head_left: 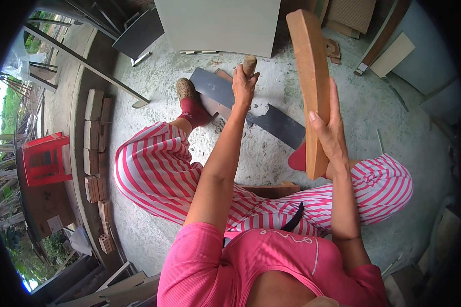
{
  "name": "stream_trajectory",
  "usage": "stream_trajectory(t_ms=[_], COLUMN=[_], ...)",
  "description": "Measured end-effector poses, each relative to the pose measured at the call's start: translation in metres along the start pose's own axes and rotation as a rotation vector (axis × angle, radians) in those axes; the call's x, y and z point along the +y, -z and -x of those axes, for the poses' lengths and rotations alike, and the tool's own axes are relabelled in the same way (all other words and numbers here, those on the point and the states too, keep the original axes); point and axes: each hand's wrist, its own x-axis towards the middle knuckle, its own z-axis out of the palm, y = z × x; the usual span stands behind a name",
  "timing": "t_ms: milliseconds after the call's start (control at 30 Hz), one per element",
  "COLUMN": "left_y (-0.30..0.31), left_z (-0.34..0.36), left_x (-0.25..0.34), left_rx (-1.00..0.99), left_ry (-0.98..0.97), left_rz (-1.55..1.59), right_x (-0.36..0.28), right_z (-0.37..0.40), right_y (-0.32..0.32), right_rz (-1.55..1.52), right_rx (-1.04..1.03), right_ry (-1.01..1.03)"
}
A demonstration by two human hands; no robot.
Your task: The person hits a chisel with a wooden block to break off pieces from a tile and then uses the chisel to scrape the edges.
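Observation:
My left hand [244, 89] is closed around a round wooden handle [249, 65], whose top end sticks up out of the fist. What the handle belongs to is hidden behind my hand and forearm. In my right hand [331, 134] is a long, thick, slightly curved piece of wood [312, 82], held tilted nearly upright, with the thumb on its near face and fingers along its right side. Below my left hand, a dark flat board [215, 88] lies on the floor, and another dark flat piece [280, 127] with a jagged end lies to its right.
My legs in striped trousers [153, 169] are spread around the work spot. A wooden block [271, 191] lies between them. A pale panel [217, 25] stands ahead. Stacked bricks [92, 148] and a red plastic stool [45, 159] are at left; boards [393, 55] lean at right.

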Motion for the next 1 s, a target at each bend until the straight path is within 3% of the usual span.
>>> stream_trajectory(t_ms=[133, 267, 300, 367, 500, 767, 867, 933, 1000], left_y=[-0.007, -0.007, -0.006, -0.008, -0.007, 0.02, 0.022, 0.019, 0.013], left_z=[0.005, 0.003, 0.004, 0.009, 0.009, -0.032, -0.031, -0.03, -0.028], left_x=[0.007, 0.009, 0.009, 0.008, 0.005, -0.04, -0.033, -0.034, -0.039], left_rx=[-0.057, -0.054, -0.065, -0.087, -0.133, -0.123, -0.133, -0.13, -0.123], left_ry=[-0.005, 0.011, 0.024, 0.005, 0.008, 0.128, 0.124, 0.12, 0.118], left_rz=[-0.026, -0.026, -0.024, 0.004, 0.004, 0.103, 0.179, 0.151, 0.127], right_x=[-0.055, -0.031, -0.01, 0.048, 0.026, -0.021, -0.041, -0.047, -0.047], right_z=[-0.007, -0.025, -0.032, -0.043, -0.032, -0.028, -0.047, -0.061, -0.065], right_y=[0.005, -0.02, -0.036, -0.054, -0.033, 0.008, 0.011, 0.0, -0.027], right_rz=[-0.106, -0.049, 0.07, 0.242, 0.078, -0.209, -0.233, -0.13, -0.051], right_rx=[0.143, 0.094, 0.063, -0.239, -0.327, 0.032, 0.078, 0.166, 0.042], right_ry=[0.172, 0.204, 0.119, -0.023, -0.202, -0.076, 0.049, 0.276, 0.152])
